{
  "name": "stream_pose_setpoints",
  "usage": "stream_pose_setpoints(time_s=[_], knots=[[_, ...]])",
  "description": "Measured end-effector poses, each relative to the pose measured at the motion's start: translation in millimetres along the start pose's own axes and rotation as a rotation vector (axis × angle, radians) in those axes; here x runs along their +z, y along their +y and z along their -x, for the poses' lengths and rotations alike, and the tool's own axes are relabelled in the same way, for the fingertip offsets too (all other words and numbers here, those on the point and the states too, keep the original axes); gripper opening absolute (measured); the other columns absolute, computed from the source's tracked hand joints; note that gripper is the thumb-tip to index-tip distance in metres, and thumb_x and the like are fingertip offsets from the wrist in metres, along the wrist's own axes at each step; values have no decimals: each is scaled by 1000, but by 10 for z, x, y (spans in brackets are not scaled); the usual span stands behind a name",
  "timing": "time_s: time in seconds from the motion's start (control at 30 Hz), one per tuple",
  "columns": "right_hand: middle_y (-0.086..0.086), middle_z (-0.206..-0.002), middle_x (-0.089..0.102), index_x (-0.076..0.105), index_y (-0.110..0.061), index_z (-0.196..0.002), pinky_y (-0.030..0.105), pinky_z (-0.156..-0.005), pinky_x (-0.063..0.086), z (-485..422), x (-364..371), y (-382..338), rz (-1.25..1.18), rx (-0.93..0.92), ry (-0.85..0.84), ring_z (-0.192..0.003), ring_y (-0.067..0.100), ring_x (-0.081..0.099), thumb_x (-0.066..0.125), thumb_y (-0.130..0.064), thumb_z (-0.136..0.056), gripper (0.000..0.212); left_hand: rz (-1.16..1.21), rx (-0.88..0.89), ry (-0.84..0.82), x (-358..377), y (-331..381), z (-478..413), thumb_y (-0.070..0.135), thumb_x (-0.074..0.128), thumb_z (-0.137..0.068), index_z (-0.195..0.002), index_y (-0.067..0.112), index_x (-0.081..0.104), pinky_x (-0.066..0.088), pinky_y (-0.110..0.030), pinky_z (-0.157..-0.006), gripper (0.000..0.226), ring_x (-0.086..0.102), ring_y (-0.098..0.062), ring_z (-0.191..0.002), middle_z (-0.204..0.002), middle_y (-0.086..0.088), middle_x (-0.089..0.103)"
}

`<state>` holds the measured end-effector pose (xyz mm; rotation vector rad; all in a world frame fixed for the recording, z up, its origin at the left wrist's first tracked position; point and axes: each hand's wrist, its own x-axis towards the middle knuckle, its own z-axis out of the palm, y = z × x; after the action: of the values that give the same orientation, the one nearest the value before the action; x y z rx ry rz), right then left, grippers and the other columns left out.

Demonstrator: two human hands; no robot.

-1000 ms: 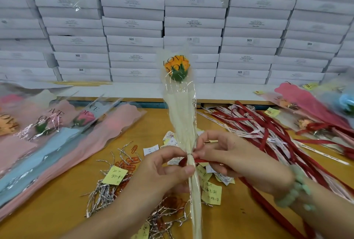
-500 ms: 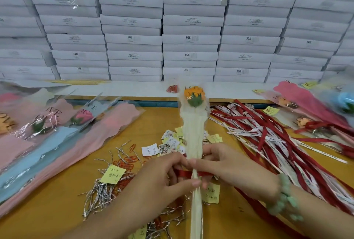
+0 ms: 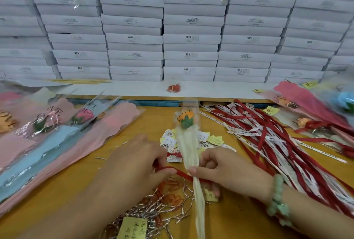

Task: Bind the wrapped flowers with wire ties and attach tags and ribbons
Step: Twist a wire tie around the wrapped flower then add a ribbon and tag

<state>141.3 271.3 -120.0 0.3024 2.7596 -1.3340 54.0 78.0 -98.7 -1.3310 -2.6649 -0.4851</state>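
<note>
Flower [image 3: 188,154] pointed to 12 o'clock, left hand [image 3: 134,164] pinching ribbon [image 3: 182,174] at 9, right hand [image 3: 226,171] gripping it at 3, apparently for tying.

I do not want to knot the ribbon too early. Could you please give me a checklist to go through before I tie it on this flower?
1. The red ribbon crosses the wrapped flower at its narrow part: ok.
2. The left hand pinches the ribbon: ok.
3. The right hand grips the wrap at the crossing: ok.
4. A binding tie is already round the wrap: cannot tell, fingers cover that spot.
5. A label is fastened to the flower: cannot tell; one tag lies beside the wrap.
6. The spare wire ties lie near the hands: ok.
</note>
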Motion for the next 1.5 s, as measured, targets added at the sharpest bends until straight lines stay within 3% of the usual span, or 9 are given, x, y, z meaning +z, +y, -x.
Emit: stream_pose_setpoints(time_s=[0.13,0.23,0.4,0.53,0.83,1.03,1.2,1.33,1.5], knots=[[3,-55,64,65,-3,-75,14,-52,43,51,-61,-35,223,28,4,-39,4,50,45,-53,-96,58,386,-50,-41,-76,-24,-51,70,61,-60,-48,25,51,37,-22,-90,48,42,11,-109,-87,24,67],[0,-53,59,66,-6,-72,31,-59,50,51,-123,-65,361,5,2,-43,6,47,46,-50,-97,55,809,-70,-226,-151,-38,-71,61,71,-72,-48,24,62,27,-26,-103,45,43,20,-119,-105,26,71],[-8,-55,49,67,-14,-81,26,-56,38,19,-149,-56,424,-18,-19,-48,4,43,56,-43,-94,34,1179,19,-314,-177,-35,-62,42,69,-79,-75,23,76,44,-32,-99,21,63,-9,-115,-112,-2,73],[-8,-57,48,65,-17,-78,25,-55,36,8,-146,-23,429,-29,-30,-49,5,41,56,-44,-94,32,1160,38,-262,-166,-72,-74,40,70,-79,-104,24,75,49,-17,-87,30,70,-16,-96,-111,-3,73],[-9,-54,49,57,-28,-69,22,-54,36,-13,-166,11,422,-51,-48,-46,2,43,57,-40,-95,29,1273,181,-224,-102,-138,-110,11,57,-76,-119,24,69,46,-21,-97,47,64,-22,-116,-116,-9,71],[-5,-56,58,59,-13,-90,14,-47,38,6,-344,-50,222,17,-115,-42,2,45,46,-46,-97,37,1355,25,-144,-3,-97,-150,20,57,-92,-112,20,73,55,-22,-63,25,68,-15,-69,-109,-7,71],[2,-59,59,50,-11,-100,24,-52,49,50,-627,-70,-27,160,-202,-45,12,50,34,-69,-85,61,1224,-87,-170,62,-80,-170,15,62,-86,-111,36,70,53,-25,-53,33,64,-17,-58,-113,0,71],[10,-68,63,51,-14,-90,26,-56,53,65,-848,-35,-315,105,-444,-50,17,58,28,-73,-88,64,1166,-124,-240,66,-3,-206,23,74,-72,-122,34,60,53,-23,-53,53,72,-20,-69,-111,5,71],[14,-82,70,63,-10,-96,26,-61,57,42,-953,17,-633,-98,-692,-65,20,70,41,-70,-87,65,1143,-110,-172,88,88,-319,32,81,-62,-106,23,70,59,-25,-74,47,73,-18,-89,-100,3,74]])
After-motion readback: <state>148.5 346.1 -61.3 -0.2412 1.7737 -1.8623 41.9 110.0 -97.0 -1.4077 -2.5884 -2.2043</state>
